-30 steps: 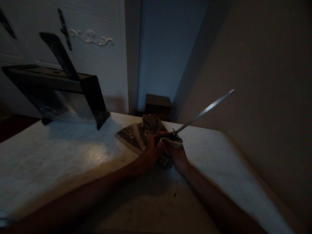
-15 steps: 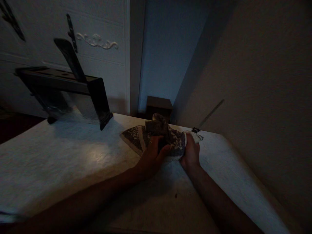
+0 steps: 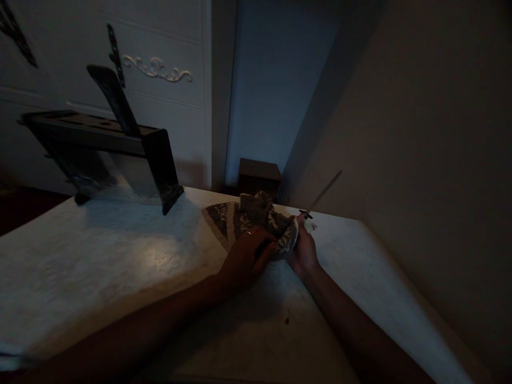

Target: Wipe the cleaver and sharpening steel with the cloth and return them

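Observation:
A brown-and-cream patterned towel (image 3: 254,210) lies bunched on the pale tabletop, one pointed corner spread to the left. My left hand (image 3: 248,256), with a ring on one finger, curls over the front of the towel. Gripping the towel's right end is my right hand (image 3: 304,248); its fingers are partly hidden. Just past that hand, a thin grey rod (image 3: 325,191) slants up and right from a small black guard (image 3: 306,214), looking like a honing steel. Its handle is hidden by the cloth and hand. A whitish bit of cloth (image 3: 310,226) sticks out beside the guard.
A knife block (image 3: 124,173) with clear-looking sides and a black handle (image 3: 114,98) rising from its top stands at the left. Behind are white ornamented cabinet doors (image 3: 168,112). A wall (image 3: 420,149) runs along the right, and a brown box-like piece (image 3: 260,169) sits beyond the table (image 3: 100,245).
My right hand, the towel's right end and the rod have shifted left, towards my left hand. My left hand has moved slightly left and down on the cloth.

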A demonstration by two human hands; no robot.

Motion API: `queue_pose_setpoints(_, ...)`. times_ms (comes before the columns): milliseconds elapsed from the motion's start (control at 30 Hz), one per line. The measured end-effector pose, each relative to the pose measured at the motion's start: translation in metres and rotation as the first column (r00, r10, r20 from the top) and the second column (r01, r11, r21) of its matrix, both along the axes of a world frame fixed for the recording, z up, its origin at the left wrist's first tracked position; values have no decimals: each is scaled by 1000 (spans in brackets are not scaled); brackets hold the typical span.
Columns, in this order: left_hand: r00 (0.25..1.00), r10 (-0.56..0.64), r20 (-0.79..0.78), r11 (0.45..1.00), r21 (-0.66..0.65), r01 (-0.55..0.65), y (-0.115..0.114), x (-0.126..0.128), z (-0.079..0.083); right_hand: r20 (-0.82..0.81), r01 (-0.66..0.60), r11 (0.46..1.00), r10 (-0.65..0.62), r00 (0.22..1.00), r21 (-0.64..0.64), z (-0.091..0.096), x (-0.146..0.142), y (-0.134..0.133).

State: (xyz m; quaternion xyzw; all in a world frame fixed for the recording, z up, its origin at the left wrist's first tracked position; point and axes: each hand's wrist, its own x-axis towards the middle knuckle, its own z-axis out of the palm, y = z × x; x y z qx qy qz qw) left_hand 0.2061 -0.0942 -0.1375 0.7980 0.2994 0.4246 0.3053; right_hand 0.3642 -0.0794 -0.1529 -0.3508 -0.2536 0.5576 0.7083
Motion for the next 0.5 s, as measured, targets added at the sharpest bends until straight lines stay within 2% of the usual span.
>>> queue_pose_setpoints(133, 999, 27, 23, 1000, 2, -27, 4, -1, -3, 49, -12, 1000, 11, 999, 15, 0, -8, -6)
queue_pose_setpoints(233, 999, 50, 12, 999, -3, -50, 6, -1, -5, 133, -81, 995, 73, 988, 61, 4, -10, -11)
queue_pose_setpoints(367, 989, 132, -71, 991, -16, -133, 8, -2, -5, 247, -179, 979, 150, 957, 97, 6, -12, -15)
queue_pose_setpoints(500, 970, 176, -167, 983, -29, -183, 8, -3, -4, 378, -165, 979, 111, 919, 116, -1, -12, -15)
